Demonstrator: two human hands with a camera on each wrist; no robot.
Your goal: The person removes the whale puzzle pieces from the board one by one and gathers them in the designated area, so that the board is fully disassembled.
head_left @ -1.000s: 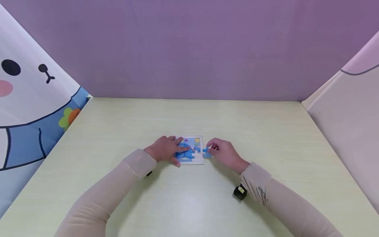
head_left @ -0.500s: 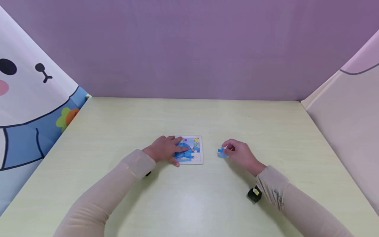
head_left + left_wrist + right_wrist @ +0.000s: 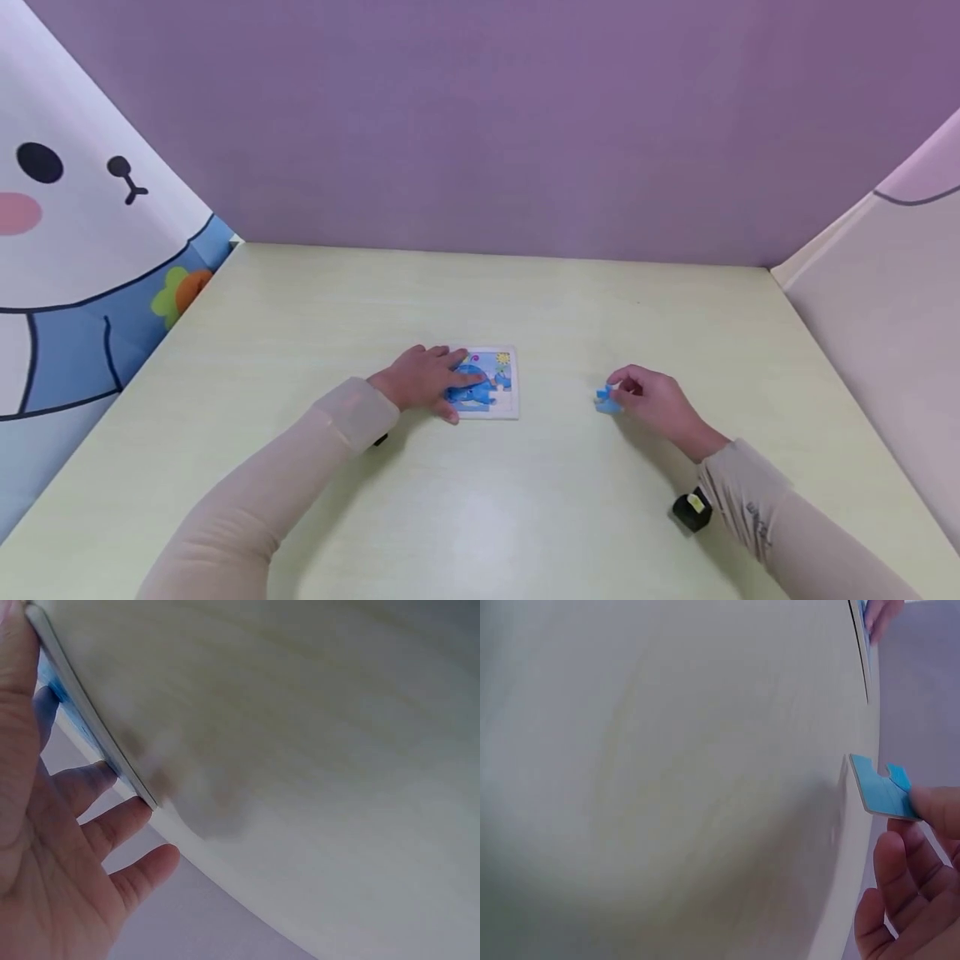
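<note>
A small jigsaw puzzle [image 3: 480, 392] in a white frame lies on the table, its picture a blue animal with a yellow sun at the top right corner. A gap shows at its lower right, where the pale backing is bare. My left hand [image 3: 426, 383] rests spread over the puzzle's left side and hides that part. To the right, apart from the frame, my right hand [image 3: 652, 402] pinches a light-blue puzzle piece [image 3: 883, 787] between thumb and fingers. In the right wrist view the piece has a notch in one edge and is tilted above the table.
The pale wooden table [image 3: 465, 508] ends at a purple wall panel [image 3: 495, 125]. A cartoon-printed panel [image 3: 90, 233] stands on the left, a whitish one [image 3: 885, 333] on the right. A small black device [image 3: 692, 510] sits at the right wrist.
My right hand has drawn away from the puzzle's right edge toward the right, carrying the puzzle piece with it. The left hand stays on the puzzle. The head view has tilted slightly.
</note>
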